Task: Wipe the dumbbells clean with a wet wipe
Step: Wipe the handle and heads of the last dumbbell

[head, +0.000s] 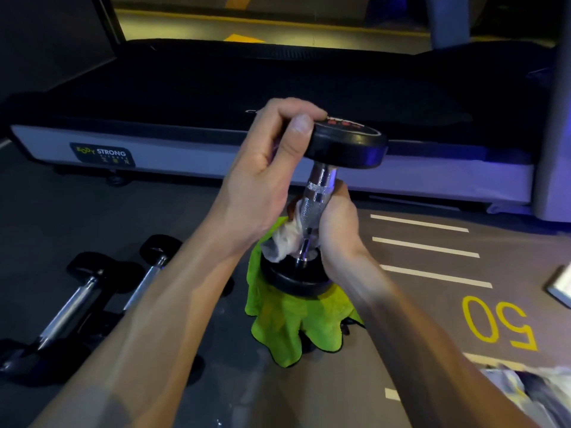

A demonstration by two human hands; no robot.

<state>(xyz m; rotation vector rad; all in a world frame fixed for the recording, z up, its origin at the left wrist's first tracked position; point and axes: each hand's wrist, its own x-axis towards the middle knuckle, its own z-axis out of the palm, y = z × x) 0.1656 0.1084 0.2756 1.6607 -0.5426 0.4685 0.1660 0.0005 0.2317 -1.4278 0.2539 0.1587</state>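
Gripping the rim of the upper black head, the left hand (272,156) is seen with its fingers curled over the top edge and the thumb pressed flat against the side of that head. The right hand (336,223) is wrapped round the lower part of the knurled chrome handle, its fingers closed on a white wet wipe (285,237) that is bunched against the shaft and trails onto the lower head. The held dumbbell (321,208) is stood on end, tilted a little with its top leaning right, its lower head resting on a green cloth (296,322) that is spread in folds on the grey floor (185,217) near the middle of the view. Two further dumbbells (92,291) with black heads and chrome handles are laid side by side on the floor toward its lower left corner, partly hidden by the left forearm. A treadmill (278,88) with a dark belt and a pale side rail bearing a "STRONG" label is set across the far edge of the floor. White stripes and a yellow "50" (497,325) are painted on the floor at the right. A crumpled packet (531,393), blurred, is recorded at the lower right corner.
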